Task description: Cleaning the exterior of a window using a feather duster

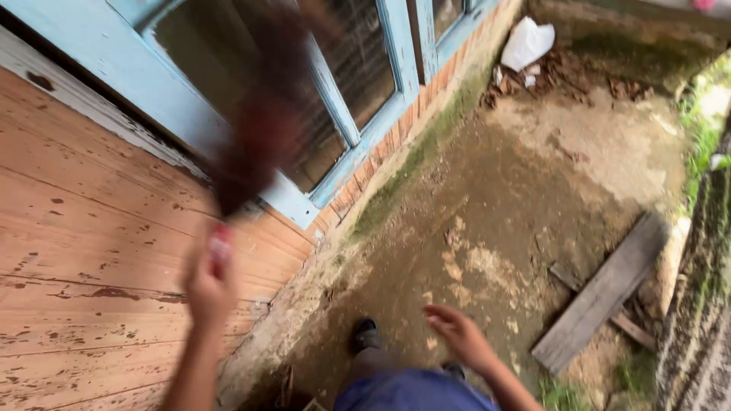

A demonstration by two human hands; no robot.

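Gripping the red handle of a blurred dark reddish-brown duster brush (pixel 255 144), the left hand (pixel 209 285) is closed around it beside the peeling orange wooden plank wall (pixel 84 259). The right hand (pixel 461 335) hangs empty, fingers loosely spread, above the bare dirt ground (pixel 495 198). Farther up, the brush head crosses the pale blue wooden window frame (pixel 358 156).

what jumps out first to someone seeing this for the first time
The eye lands first on the blurred dark reddish-brown duster head, swung up against the pale blue wooden window frame at upper left, its handle in the grip of the left hand. The right hand hangs open and empty over the bare damp dirt ground. At lower right, a weathered grey wooden plank lies on that ground.
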